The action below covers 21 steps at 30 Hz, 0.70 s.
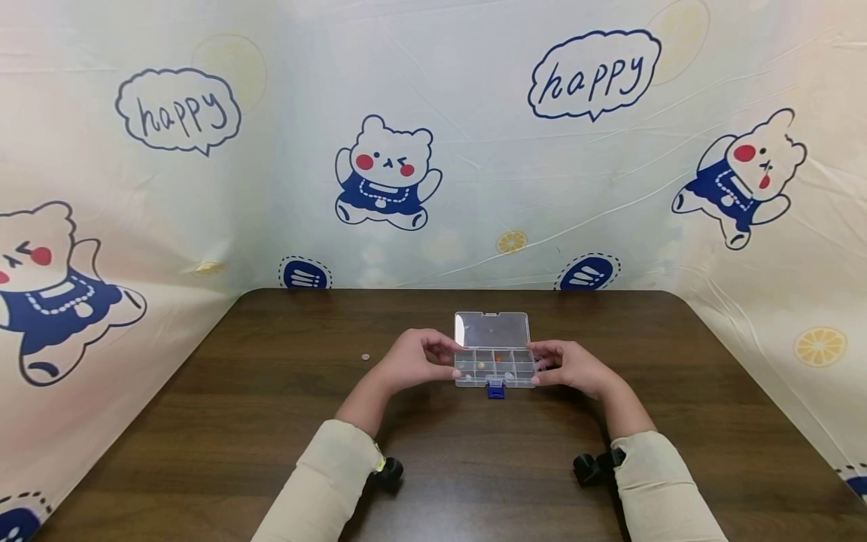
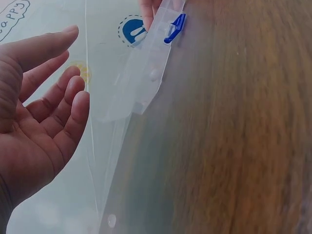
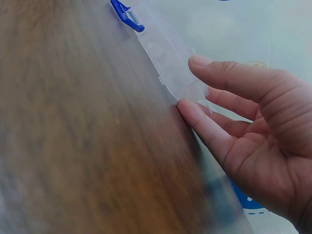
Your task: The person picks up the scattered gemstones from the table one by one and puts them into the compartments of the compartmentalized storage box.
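A clear plastic compartment box (image 1: 474,382) lies on the table with its lid (image 1: 493,331) raised at the back. Its blue latch (image 1: 497,391) hangs at the front. A few small white and orange pieces sit in the compartments. My left hand (image 1: 416,361) is at the box's left end, fingers loosely bent; in the left wrist view a gap shows between its fingertips (image 2: 72,32) and the box. At the opposite end, my right hand (image 1: 569,366) holds the box's side between thumb and fingers. Small purplish pieces (image 1: 539,363) show by the right fingers.
A small whitish disc (image 1: 366,357) lies on the dark wooden table (image 1: 271,421), left of my left hand. Black wrist mounts (image 1: 389,476) hang at both sleeves. Behind the table's far edge hangs a printed cloth (image 1: 474,188) with bears.
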Motion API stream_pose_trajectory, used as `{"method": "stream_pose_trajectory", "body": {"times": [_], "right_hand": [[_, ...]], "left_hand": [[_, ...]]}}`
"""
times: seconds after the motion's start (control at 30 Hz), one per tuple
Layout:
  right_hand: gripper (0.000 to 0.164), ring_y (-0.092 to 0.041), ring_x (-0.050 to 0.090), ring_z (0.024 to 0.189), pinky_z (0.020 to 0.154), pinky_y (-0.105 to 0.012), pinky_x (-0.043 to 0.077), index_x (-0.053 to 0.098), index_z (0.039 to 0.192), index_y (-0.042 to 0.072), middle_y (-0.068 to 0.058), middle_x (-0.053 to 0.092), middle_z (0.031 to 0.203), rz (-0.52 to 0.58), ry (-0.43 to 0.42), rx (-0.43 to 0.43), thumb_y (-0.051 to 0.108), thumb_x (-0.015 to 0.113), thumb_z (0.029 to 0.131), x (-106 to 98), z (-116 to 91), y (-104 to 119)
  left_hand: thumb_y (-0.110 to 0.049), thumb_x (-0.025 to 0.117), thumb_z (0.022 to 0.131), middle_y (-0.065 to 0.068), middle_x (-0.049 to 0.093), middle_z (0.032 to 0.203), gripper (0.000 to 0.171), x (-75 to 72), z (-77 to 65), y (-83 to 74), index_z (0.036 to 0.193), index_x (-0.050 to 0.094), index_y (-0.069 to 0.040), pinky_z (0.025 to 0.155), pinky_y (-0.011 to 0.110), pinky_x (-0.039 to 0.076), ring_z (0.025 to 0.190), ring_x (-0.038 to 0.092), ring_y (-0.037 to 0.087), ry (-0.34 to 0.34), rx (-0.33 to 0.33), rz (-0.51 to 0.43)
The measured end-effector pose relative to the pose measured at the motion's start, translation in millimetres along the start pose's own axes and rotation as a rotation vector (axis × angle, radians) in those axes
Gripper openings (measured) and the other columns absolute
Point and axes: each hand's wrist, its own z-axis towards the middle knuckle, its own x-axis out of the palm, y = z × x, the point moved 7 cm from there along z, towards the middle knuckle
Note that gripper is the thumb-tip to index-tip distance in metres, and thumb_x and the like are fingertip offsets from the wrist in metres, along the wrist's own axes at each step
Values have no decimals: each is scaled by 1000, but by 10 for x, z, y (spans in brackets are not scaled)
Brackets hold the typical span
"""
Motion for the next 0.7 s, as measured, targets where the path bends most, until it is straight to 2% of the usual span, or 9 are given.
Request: {"method": "stream_pose_trajectory", "body": {"times": [0.3, 0.57, 0.7], "right_hand": [[70, -32, 57, 108, 80, -25, 51, 46, 140, -6, -26, 52, 133, -4, 0, 4, 8, 80, 81, 1, 1, -1], [70, -31, 58, 105, 79, -26, 52, 45, 140, -7, -26, 55, 130, -1, 5, 1, 8, 80, 80, 3, 4, -11], [70, -29, 58, 104, 79, -26, 52, 46, 139, -7, -25, 56, 129, -17, 1, 1, 9, 80, 80, 1, 12, -11]], "left_hand": [[-15, 86, 75, 0, 66, 94, 34, -105, -53, 88, 107, 74, -9, 75, 32, 53, 88, 60, 20, -37, -12, -10], [-16, 84, 77, 13, 68, 105, 36, -251, -97, 173, 111, 73, -9, 74, 33, 52, 91, 61, 21, -53, -36, -25], [-17, 84, 77, 13, 67, 109, 37, -343, -123, 201, 111, 73, -10, 76, 34, 53, 93, 61, 21, -76, -48, -36]]}}
